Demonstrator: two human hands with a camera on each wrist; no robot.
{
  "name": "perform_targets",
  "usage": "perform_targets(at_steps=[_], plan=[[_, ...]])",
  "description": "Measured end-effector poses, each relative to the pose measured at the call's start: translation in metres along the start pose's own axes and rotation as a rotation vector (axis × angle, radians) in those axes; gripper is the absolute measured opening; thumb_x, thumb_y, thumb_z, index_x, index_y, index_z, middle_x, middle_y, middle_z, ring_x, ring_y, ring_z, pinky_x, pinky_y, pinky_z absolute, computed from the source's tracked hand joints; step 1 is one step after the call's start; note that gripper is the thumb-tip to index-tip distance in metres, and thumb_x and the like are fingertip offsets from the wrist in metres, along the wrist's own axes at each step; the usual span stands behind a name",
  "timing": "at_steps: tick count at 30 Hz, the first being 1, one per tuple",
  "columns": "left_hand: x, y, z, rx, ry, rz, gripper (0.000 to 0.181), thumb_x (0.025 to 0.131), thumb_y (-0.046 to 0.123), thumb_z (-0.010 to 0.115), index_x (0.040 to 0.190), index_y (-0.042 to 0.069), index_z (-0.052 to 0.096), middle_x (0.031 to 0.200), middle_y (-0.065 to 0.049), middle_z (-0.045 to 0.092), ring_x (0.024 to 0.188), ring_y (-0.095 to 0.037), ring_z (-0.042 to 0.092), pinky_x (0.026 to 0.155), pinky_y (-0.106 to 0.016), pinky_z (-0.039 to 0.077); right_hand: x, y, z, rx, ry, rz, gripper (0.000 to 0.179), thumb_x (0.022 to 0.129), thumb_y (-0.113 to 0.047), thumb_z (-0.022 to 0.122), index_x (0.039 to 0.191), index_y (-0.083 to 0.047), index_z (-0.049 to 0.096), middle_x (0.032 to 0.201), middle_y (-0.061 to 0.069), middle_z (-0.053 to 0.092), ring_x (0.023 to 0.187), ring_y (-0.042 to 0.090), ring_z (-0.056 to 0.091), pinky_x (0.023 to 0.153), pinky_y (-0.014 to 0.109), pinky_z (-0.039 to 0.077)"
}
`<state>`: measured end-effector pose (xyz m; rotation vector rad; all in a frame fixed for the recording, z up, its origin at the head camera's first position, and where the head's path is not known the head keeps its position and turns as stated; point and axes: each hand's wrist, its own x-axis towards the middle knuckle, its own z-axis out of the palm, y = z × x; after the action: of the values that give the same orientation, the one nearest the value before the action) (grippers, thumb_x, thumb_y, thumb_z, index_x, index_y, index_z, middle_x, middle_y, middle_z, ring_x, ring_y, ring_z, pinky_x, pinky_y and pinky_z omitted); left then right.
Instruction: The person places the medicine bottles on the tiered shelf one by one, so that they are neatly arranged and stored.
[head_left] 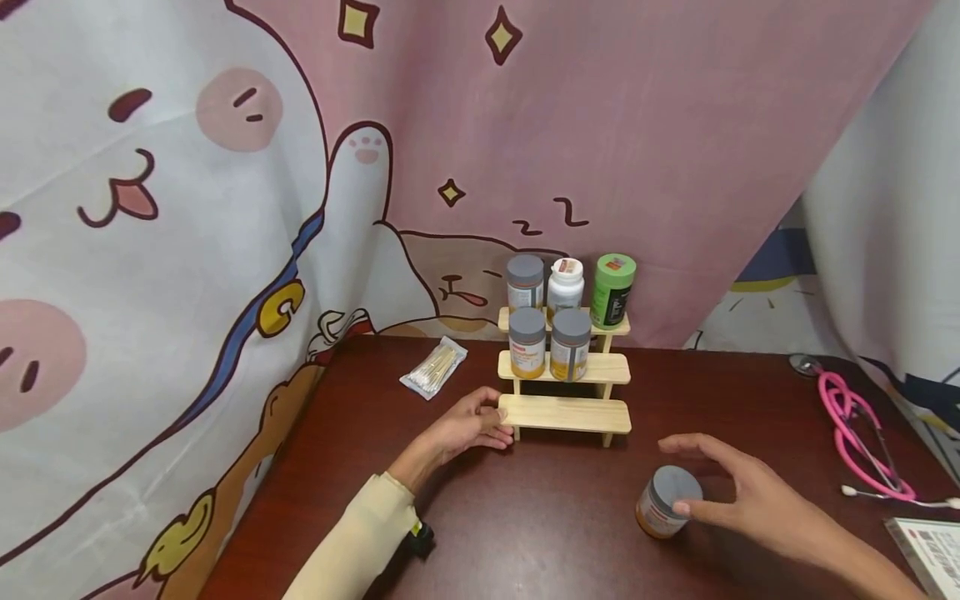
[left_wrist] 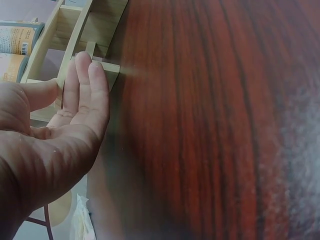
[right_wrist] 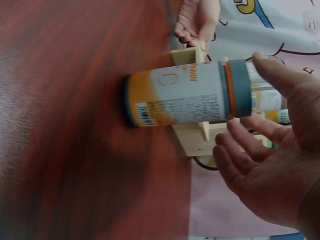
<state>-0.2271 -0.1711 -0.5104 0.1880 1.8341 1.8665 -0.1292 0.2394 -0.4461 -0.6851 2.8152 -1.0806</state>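
Observation:
A three-step wooden shelf (head_left: 564, 413) stands on the dark wood table. My left hand (head_left: 467, 427) pinches the left end of its lowest step, thumb on one side of the board and fingers on the other. In front of the shelf, to the right, a grey-lidded supplement jar (head_left: 663, 505) with a white and orange label stands upright on the table. Around it my right hand (head_left: 757, 498) is spread, the thumb (right_wrist: 280, 75) at the lid's edge and the other fingers apart from the jar.
Two grey-lidded jars (head_left: 528, 346) occupy the middle step. Above stand another grey-lidded jar (head_left: 525, 282), a white bottle (head_left: 566, 292) and a green bottle (head_left: 612, 292). Cotton swabs (head_left: 435, 367) lie left; a pink stethoscope (head_left: 851, 425) and a box (head_left: 930, 550) lie right.

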Motion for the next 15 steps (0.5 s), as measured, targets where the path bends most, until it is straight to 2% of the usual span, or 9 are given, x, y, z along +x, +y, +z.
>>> perform_targets(at_steps=[4, 9, 11, 15], plan=[[-0.001, 0.000, 0.000, 0.006, 0.001, 0.006, 0.028, 0.110, 0.009, 0.050, 0.136, 0.000, 0.043, 0.104, -0.021, 0.070, 0.090, -0.024, 0.075, 0.092, -0.044, 0.067, -0.002, 0.003, 0.006, 0.070, 0.000, -0.036, 0.066, 0.083, -0.033, 0.092, 0.139, -0.035, 0.059, 0.137, -0.011, 0.066, 0.117, -0.001, 0.063, 0.088, 0.021, 0.056], [-0.001, 0.000, 0.001, 0.012, 0.001, 0.008, 0.028, 0.110, 0.009, 0.050, 0.135, 0.000, 0.043, 0.106, -0.022, 0.069, 0.091, -0.023, 0.075, 0.091, -0.042, 0.067, -0.004, 0.006, 0.008, 0.159, -0.075, -0.030, 0.070, 0.084, -0.028, 0.091, 0.144, -0.033, 0.056, 0.141, -0.010, 0.063, 0.121, -0.004, 0.059, 0.088, 0.018, 0.056], [-0.001, 0.000, 0.001, 0.012, 0.002, 0.007, 0.028, 0.110, 0.009, 0.049, 0.135, 0.000, 0.043, 0.106, -0.022, 0.069, 0.091, -0.023, 0.075, 0.091, -0.042, 0.067, -0.006, 0.008, 0.010, 0.172, -0.096, -0.041, 0.070, 0.086, -0.026, 0.090, 0.146, -0.032, 0.054, 0.142, -0.009, 0.062, 0.122, -0.004, 0.058, 0.089, 0.017, 0.055], [0.001, -0.001, 0.000, 0.006, 0.002, 0.001, 0.026, 0.110, 0.008, 0.048, 0.135, 0.001, 0.044, 0.104, -0.019, 0.069, 0.090, -0.022, 0.075, 0.090, -0.041, 0.067, -0.008, 0.011, 0.014, 0.153, -0.084, -0.073, 0.068, 0.087, -0.029, 0.088, 0.146, -0.031, 0.055, 0.141, -0.007, 0.064, 0.121, -0.003, 0.060, 0.092, 0.016, 0.054]])
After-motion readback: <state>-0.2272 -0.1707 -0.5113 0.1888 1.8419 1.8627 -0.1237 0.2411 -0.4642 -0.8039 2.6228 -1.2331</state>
